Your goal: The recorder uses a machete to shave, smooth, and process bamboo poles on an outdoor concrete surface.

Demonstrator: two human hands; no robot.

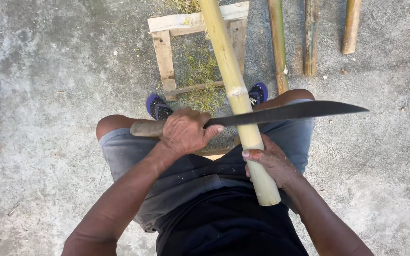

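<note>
Wooden frame (164,57) ahead; bare concrete floor (39,95) either side.

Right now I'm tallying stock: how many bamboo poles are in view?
4. One pale bamboo pole lies across the lap, gripped by the right hand; three more poles lie on the concrete at top right. Others may lie outside the frame.

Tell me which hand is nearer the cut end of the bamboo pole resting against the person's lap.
Right. The right hand grips the bamboo pole just above its cut end; the left hand is farther up and to the side, on the machete handle.
</note>
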